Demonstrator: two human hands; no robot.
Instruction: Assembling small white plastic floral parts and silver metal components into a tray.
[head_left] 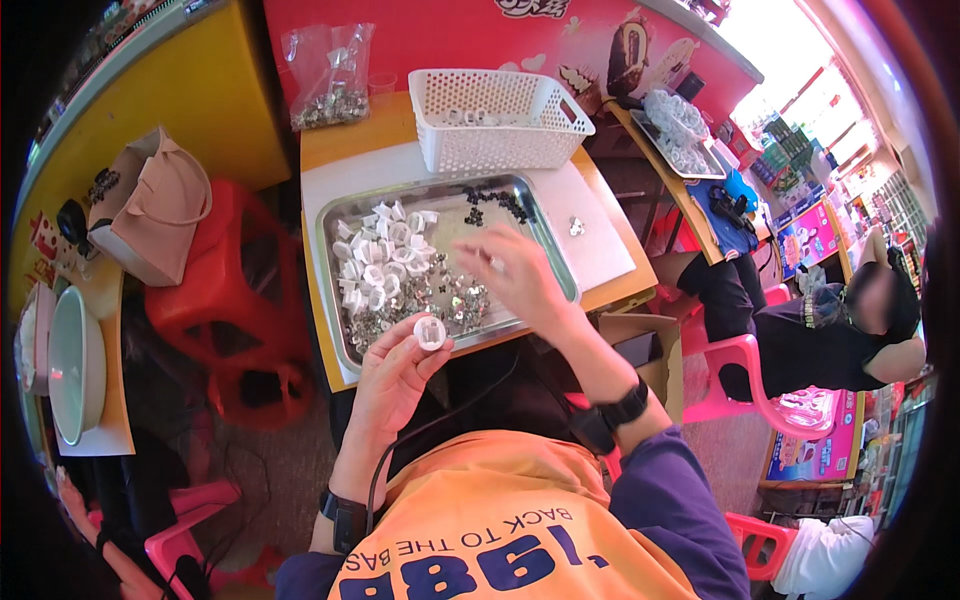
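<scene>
The person wore an orange top with dark blue printing across the chest and purple-blue sleeves pushed up the forearms. A black band circled each wrist, and a thin black cable trailed from the left one

Head-worn fisheye, steeply down, close.

Tray: polished metal, glossy, reflective. Basket at 12 o'clock of it: white perforated plastic, matt. White caps: smooth plastic; one such cap in left hand. Bag at 11 o'clock: clear glossy film. Stool at 9 o'clock: glossy red plastic.
</scene>
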